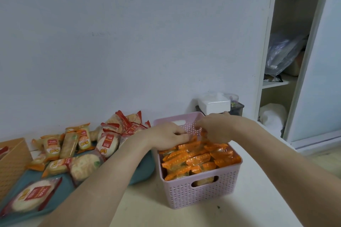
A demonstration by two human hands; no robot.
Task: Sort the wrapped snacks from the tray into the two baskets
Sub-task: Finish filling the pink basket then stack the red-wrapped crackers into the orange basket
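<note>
A pink perforated basket (199,192) stands on the white table, filled with several orange-wrapped snacks (198,159). Both hands reach into its far half. My left hand (167,137) rests on the back-left of the pile with fingers curled onto a wrapper. My right hand (215,128) hovers over the back of the pile with fingers bent down onto the packets. Whether either hand grips a packet is hidden. To the left, a teal tray (145,167) holds several red-labelled round crackers (32,195) and orange packets. A tan basket (12,164) shows at the left edge.
A white box (215,106) and a dark container (237,108) stand against the wall behind the pink basket. A white shelving unit (287,51) with a plastic bag stands to the right. Bare table surface lies in front of the pink basket.
</note>
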